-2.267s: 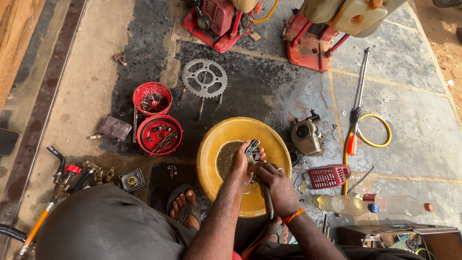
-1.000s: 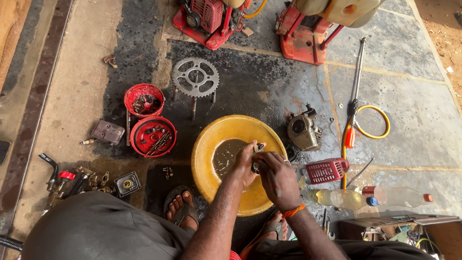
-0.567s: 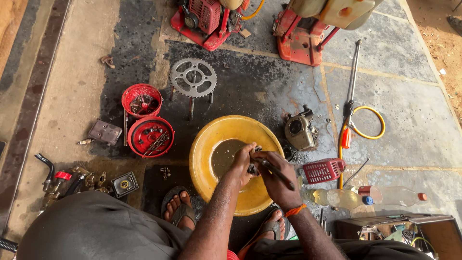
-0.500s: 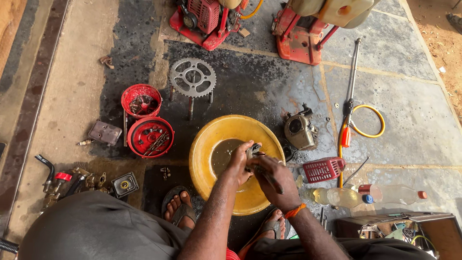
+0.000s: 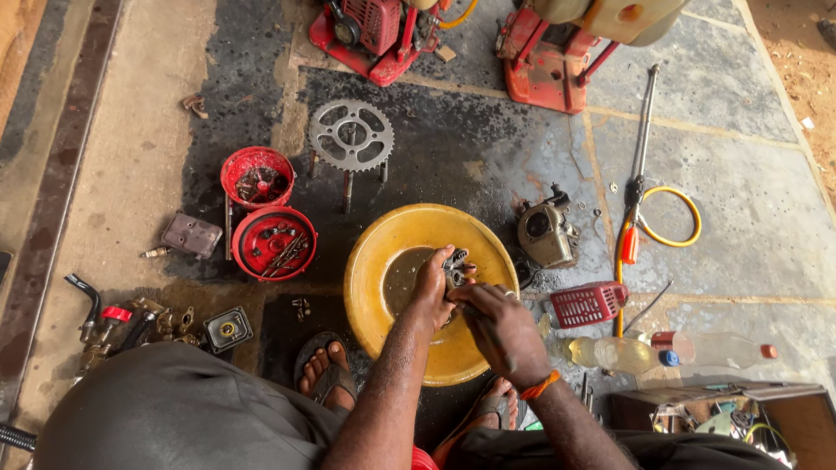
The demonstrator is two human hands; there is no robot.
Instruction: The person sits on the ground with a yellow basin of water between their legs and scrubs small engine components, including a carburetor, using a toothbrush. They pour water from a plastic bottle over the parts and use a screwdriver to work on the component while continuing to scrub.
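A small dark metal engine part [image 5: 455, 264] is gripped by my left hand [image 5: 431, 287] over a wide yellow basin [image 5: 370, 278] that holds dark liquid. My right hand [image 5: 501, 326] is closed against the same part from the right side; whether it grips a tool is hidden by the fingers. An orange band circles my right wrist. Both hands hover above the basin's middle and near rim.
Left of the basin stand two red tubs [image 5: 273, 242] with small parts and a grey cover plate [image 5: 190, 235]. A sprocket stool [image 5: 350, 136] stands behind. A grey engine casing [image 5: 544, 233], red grille [image 5: 588, 304], spray lance [image 5: 640, 165], bottles [image 5: 627, 352] lie right. Red machines [image 5: 370, 35] stand beyond.
My hands have stayed over the basin, turning the metal part; my right hand shifted from beside the part to pressing against it. The view drifted slightly.
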